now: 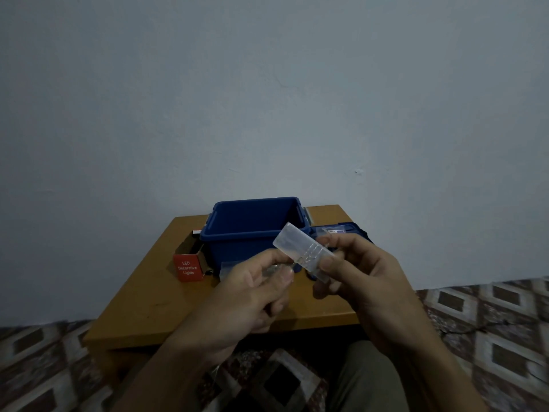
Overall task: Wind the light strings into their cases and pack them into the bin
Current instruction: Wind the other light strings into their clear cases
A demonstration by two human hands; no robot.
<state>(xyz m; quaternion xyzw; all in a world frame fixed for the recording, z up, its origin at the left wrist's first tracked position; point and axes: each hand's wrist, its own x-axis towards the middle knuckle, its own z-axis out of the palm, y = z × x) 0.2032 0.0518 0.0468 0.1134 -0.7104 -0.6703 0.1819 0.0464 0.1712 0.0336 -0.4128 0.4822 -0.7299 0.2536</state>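
Note:
My right hand [361,278] grips a clear plastic case [297,246], tilted up to the left, with a few turns of thin light string wound around its middle. My left hand [255,292] pinches the loose end of the light string [277,270] just left of the case. Both hands hover above the front of a small wooden table [154,304]. Behind them stands an open blue bin [252,224]; what lies inside it is hidden.
An open red box [188,267] marked "LED Decorative Lights" lies left of the bin. The blue bin lid [347,230] rests to the right, partly behind my right hand. A plain wall rises behind the table. Patterned floor surrounds it; my knee [368,379] shows at the bottom.

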